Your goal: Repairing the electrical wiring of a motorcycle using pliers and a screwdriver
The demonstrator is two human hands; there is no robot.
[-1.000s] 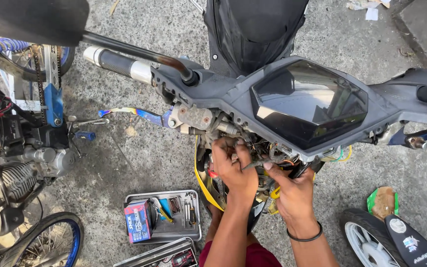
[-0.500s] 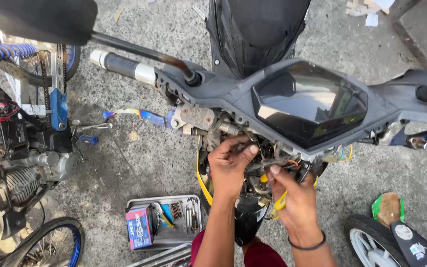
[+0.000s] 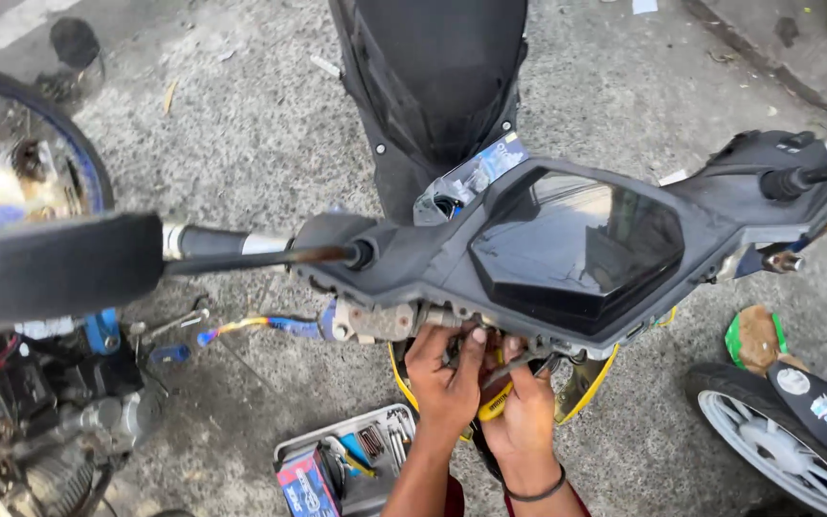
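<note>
The fingertips of both hands (image 3: 485, 393) are hidden beneath the dark scooter instrument panel (image 3: 576, 244). The grey tool tray (image 3: 346, 460) is cut off by the bottom edge; its contents cannot be identified.

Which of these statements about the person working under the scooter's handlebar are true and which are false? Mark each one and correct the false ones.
1. Both hands are under the dashboard panel. True: the left hand and right hand reach up beneath it.
2. The right hand holds a yellow-handled tool. True.
3. The tool tray rests on the scooter's seat. False: it lies on the concrete ground below the hands.
4. A dark band is worn on the left wrist. False: it is on the right wrist.
5. The brake lever left of the hands is plain black. False: it is multicoloured, blue and yellow.
</note>
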